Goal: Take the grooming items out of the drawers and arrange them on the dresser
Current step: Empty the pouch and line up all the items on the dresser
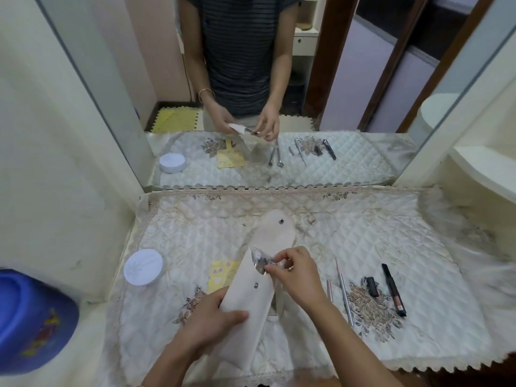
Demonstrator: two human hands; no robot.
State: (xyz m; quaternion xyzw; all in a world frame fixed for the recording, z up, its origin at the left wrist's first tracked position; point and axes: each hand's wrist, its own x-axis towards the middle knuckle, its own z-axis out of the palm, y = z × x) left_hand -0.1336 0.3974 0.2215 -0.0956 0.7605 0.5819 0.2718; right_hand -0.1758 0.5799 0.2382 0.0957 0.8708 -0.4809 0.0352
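Observation:
A cream fabric pouch (252, 286) with a snap flap lies open over the quilted dresser cloth (418, 247). My left hand (206, 319) grips the pouch's lower end. My right hand (296, 272) pinches a small metal tool in clear wrapping (261, 261) at the pouch's mouth. A comb (275, 305) shows under the pouch's edge. To the right lie thin metal tools (344, 298), a short pinkish stick (329, 290), a small black item (372, 286) and a black-and-pink tube (394, 293).
A round white jar (143, 270) and a yellow card (222, 275) sit on the left of the cloth. A blue cap (33, 322) lies at the far left. A mirror (363, 79) stands behind the dresser. A white shelf (485, 169) rises at right.

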